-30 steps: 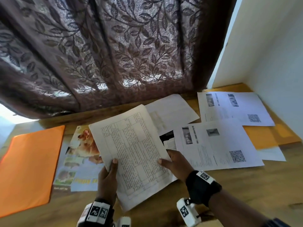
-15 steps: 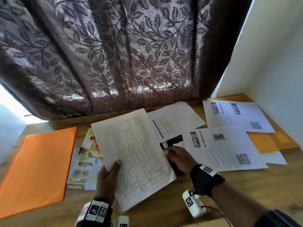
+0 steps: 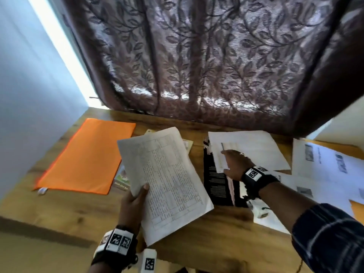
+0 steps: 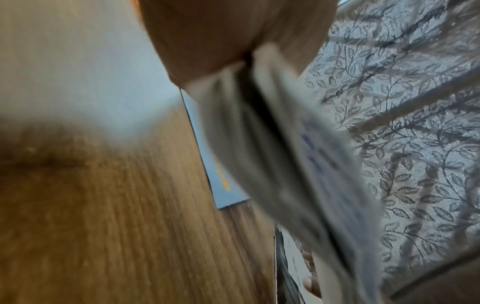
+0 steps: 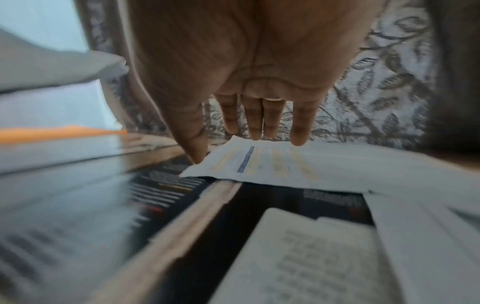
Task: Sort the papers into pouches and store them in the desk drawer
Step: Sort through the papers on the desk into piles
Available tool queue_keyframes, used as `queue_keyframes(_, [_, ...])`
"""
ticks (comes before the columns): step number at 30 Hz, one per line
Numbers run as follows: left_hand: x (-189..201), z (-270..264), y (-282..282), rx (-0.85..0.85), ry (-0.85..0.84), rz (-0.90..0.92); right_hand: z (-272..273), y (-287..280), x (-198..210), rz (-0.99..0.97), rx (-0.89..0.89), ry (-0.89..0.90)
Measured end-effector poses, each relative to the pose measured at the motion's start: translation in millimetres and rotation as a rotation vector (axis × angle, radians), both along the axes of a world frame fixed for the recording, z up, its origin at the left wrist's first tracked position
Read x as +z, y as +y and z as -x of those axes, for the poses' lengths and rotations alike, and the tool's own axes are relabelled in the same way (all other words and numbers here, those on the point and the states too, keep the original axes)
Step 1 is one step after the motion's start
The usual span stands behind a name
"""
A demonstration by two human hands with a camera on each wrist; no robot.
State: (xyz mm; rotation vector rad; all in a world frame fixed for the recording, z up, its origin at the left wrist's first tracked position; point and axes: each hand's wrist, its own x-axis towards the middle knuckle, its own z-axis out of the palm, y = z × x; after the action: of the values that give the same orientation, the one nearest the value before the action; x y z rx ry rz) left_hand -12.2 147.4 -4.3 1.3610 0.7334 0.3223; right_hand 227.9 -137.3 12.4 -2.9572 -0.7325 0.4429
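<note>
My left hand (image 3: 136, 200) grips a white printed sheet (image 3: 165, 180) by its lower left edge and holds it tilted above the wooden desk (image 3: 206, 229); the same sheet (image 4: 293, 164) shows blurred in the left wrist view. My right hand (image 3: 233, 164) reaches out with straight fingers (image 5: 259, 123) over a white sheet with a coloured table (image 3: 248, 152) (image 5: 272, 162). That sheet lies partly on a black printed page (image 3: 216, 184) (image 5: 272, 197). An orange pouch (image 3: 88, 156) lies flat at the left.
More white printed sheets (image 3: 327, 170) cover the right side of the desk, with an orange-yellow pouch (image 3: 356, 209) partly under them. A colourful leaflet (image 3: 122, 180) peeks out beside the orange pouch. A brown leaf-patterned curtain (image 3: 206, 62) hangs behind the desk.
My right hand let go of the held sheet and moved forward onto the white sheet with the coloured table. The left hand alone now holds the printed sheet. The head view swung left.
</note>
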Motion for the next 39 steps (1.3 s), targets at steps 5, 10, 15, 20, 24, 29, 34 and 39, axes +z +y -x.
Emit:
queue_keyframes(5, [1, 9, -5, 0.095, 0.021, -0.03, -19, 5, -4, 0.231, 0.182, -0.003])
queue_keyframes(10, [-1, 13, -8, 0.151, 0.032, -0.058, -22, 8, -2, 0.234, 0.282, -0.074])
queue_keyframes(15, [-2, 4, -16, 0.143, 0.017, -0.093, -25, 4, 0, 0.197, 0.373, -0.08])
queue_keyframes(20, [-2, -7, -28, 0.112, -0.019, -0.099, -40, -1, 7, 0.154, 0.429, -0.028])
queue_keyframes(24, [-2, -14, -36, 0.089, -0.032, -0.03, -45, -2, 19, 0.226, 0.437, -0.037])
queue_keyframes(29, [3, -26, -40, 0.079, -0.039, 0.004, -49, 4, 38, 0.084, 0.511, -0.088])
queue_keyframes(34, [2, -39, -31, 0.067, -0.041, -0.014, -36, 29, 72, -0.183, 0.602, -0.051])
queue_keyframes(39, [11, -52, -28, -0.042, -0.038, 0.026, -19, 80, 100, -0.356, 0.502, -0.076])
